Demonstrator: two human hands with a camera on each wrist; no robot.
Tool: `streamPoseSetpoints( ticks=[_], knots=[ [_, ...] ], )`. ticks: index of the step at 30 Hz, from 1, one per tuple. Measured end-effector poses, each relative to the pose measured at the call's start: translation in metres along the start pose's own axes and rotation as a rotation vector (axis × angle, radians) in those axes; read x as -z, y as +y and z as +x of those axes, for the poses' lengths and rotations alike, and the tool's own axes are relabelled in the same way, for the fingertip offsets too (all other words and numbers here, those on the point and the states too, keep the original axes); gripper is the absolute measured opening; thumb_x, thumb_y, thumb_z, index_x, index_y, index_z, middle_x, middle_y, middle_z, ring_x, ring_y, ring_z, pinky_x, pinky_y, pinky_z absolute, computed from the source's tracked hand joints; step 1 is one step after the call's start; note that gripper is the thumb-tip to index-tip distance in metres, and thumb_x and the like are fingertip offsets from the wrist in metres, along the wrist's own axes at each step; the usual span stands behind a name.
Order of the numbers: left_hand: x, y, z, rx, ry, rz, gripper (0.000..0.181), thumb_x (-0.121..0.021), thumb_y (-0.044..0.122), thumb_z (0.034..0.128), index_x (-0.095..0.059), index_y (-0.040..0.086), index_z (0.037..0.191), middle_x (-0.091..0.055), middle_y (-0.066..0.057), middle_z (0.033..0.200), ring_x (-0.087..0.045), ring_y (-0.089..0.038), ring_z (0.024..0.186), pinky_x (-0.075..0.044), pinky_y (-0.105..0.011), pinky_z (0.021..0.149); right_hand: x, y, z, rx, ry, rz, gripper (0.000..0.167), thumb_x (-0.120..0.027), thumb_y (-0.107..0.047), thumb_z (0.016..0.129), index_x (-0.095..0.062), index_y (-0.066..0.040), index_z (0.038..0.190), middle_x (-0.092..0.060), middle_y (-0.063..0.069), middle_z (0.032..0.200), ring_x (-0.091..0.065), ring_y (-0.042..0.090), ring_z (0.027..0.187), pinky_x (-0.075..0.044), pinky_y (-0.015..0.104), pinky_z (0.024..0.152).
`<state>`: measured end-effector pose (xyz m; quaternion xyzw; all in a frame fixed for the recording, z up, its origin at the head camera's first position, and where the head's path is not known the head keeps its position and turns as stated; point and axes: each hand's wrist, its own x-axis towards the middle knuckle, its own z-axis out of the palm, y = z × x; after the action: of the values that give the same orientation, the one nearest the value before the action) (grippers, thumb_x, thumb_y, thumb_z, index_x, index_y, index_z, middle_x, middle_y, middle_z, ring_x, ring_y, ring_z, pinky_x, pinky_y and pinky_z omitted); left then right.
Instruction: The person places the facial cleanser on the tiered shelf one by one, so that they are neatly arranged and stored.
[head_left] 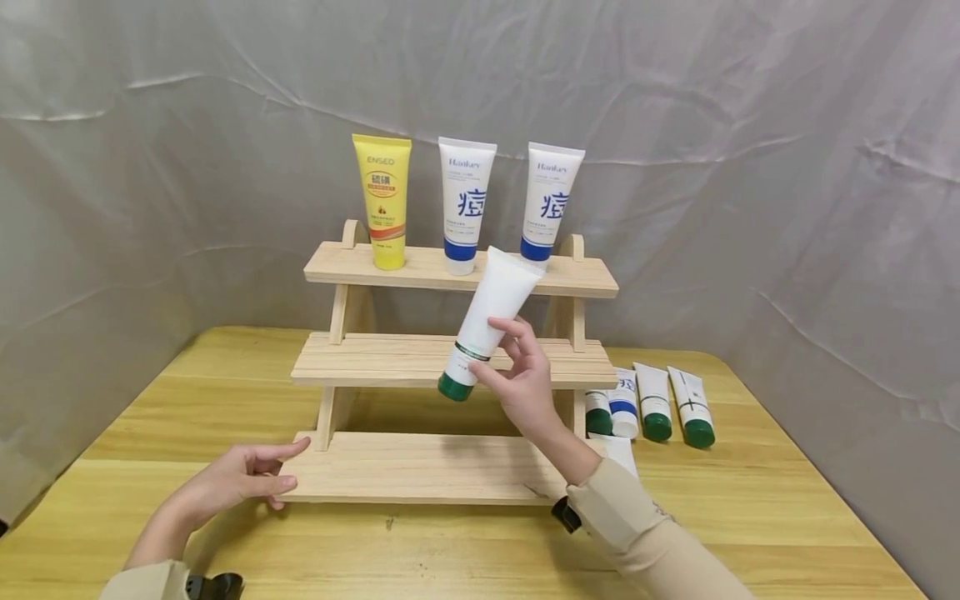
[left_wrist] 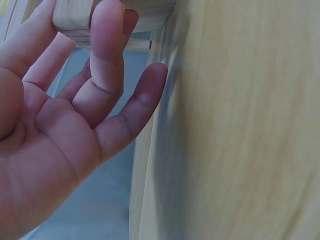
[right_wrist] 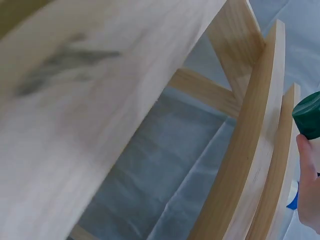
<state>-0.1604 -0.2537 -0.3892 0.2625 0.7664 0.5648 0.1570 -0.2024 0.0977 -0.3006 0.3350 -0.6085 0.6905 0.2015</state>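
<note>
While my left hand grips the rack, my right hand holds up a white tube

Where the rack's bottom step ends on the left, my left hand has that end between thumb and fingers; the left wrist view shows my little finger standing clear of the wood. Higher up, a yellow tube stands cap-down near the left end of the top step, with a white-and-blue tube upright to its right. Next comes my right hand, clamped on the white tube, thumb on one side and fingers on the other. I have it in the air before the middle step, tilted, green cap down to the left and flat end up to the right (from my right wrist, only the cap and a bit of my hand show, at the edge). Beyond that flat end stands a second white-and-blue tube, also on the top step. Past the rack's right end, green-capped tubes and a blue-banded tube lie side by side on the table. Nearer me, one more tube shows, partly covered, just above my right sleeve.
</note>
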Motion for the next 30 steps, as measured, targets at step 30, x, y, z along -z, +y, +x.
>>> streamPoseSetpoints(
  ticks=[30],
  knots=[
    [0.002, -0.003, 0.0, -0.015, 0.0, 0.009, 0.055, -0.055, 0.006, 0.0878, -0.025, -0.017, 0.128, -0.052, -0.004, 0.067, -0.061, -0.024, 0.061, -0.047, -0.026, 0.069, -0.049, 0.028, 0.032, 0.085, -0.019, -0.361, 0.026, -0.066, 0.011, 0.073, -0.056, 0.004, 0.096, -0.041, 0.02, 0.115, -0.049, 0.031, 0.102, -0.052, 0.028, 0.06]
  ],
)
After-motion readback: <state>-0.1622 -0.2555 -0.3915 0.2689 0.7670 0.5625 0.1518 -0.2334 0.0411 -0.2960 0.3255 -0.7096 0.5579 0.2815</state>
